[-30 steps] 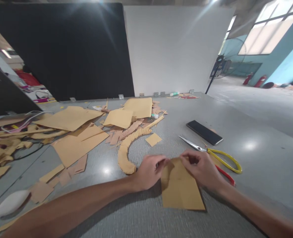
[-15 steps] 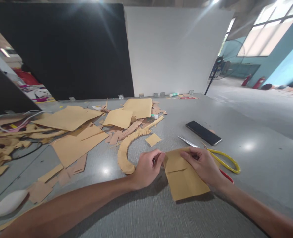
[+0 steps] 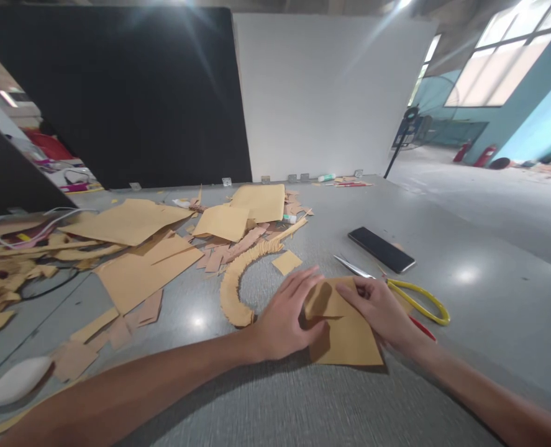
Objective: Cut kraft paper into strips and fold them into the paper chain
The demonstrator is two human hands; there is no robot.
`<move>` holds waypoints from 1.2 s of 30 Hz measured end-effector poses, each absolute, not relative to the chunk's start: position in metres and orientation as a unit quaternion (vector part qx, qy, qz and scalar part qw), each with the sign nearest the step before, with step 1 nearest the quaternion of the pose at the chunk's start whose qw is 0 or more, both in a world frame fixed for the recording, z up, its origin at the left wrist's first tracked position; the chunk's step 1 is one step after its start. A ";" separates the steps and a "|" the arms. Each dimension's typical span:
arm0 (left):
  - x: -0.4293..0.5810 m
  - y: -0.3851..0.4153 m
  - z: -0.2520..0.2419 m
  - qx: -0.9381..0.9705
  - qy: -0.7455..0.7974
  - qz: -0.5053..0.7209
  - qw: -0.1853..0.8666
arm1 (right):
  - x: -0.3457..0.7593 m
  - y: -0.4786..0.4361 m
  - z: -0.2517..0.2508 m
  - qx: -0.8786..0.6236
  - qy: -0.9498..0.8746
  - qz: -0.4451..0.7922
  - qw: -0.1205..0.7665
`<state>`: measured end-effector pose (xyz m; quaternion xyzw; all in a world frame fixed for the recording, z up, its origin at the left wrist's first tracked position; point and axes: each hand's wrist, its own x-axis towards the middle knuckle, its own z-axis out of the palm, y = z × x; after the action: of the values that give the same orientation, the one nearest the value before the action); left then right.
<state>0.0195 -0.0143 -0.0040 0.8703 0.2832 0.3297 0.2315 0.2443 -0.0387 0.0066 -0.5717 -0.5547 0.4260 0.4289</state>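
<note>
A piece of brown paper (image 3: 350, 341) with a slit or crease across it lies in front of me on the grey table. My right hand (image 3: 380, 307) grips its upper right edge between thumb and fingers. Over the paper's left side, my left hand (image 3: 289, 316) is open, thumb apart from the fingers, casting a shadow on the sheet. Left of that hand rests a curved, pleated paper strip (image 3: 232, 288). A small paper square (image 3: 287, 262) sits just beyond. Scissors with yellow and red handles (image 3: 422, 298) lie partly hidden behind my right hand.
A black phone (image 3: 381, 249) lies beyond the scissors. Paper sheets (image 3: 147, 270) and scraps cover the table's left side. A white computer mouse (image 3: 18, 382) is at the near left. Black (image 3: 130, 93) and white (image 3: 331, 93) panels stand along the back.
My left hand has let go of the paper's upper left corner and opened over its left side. The paper has turned slightly and now lies straighter; my right hand keeps its grip.
</note>
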 end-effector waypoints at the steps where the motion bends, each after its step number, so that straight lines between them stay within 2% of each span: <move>1: 0.020 -0.014 -0.004 0.877 0.276 0.318 0.232 | 0.243 -0.039 0.006 -0.564 -0.554 0.437 0.428; 9: 0.018 -0.011 -0.009 0.835 0.298 0.342 0.312 | 0.248 -0.038 -0.004 -0.564 -0.549 0.447 0.425; 16: 0.021 -0.001 -0.012 0.698 0.447 0.429 0.358 | 0.242 -0.042 0.002 -0.526 -0.610 0.448 0.387; 20: 0.021 0.004 -0.015 0.664 0.435 0.447 0.412 | 0.239 -0.043 0.005 -0.511 -0.642 0.433 0.372; 30: 0.021 0.004 -0.015 0.662 0.439 0.435 0.423 | 0.241 -0.044 -0.001 -0.515 -0.657 0.410 0.368; 33: 0.021 0.003 -0.015 0.665 0.439 0.434 0.420 | 0.241 -0.043 0.000 -0.559 -0.663 0.339 0.366; 36: 0.021 0.004 -0.015 0.664 0.441 0.429 0.424 | 0.250 -0.043 0.009 -0.620 -0.707 0.165 0.297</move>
<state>0.0211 0.0036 -0.0152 0.6641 0.4414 0.4293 0.4241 0.2503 -0.0426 0.0094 -0.6199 -0.7072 0.1653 0.2971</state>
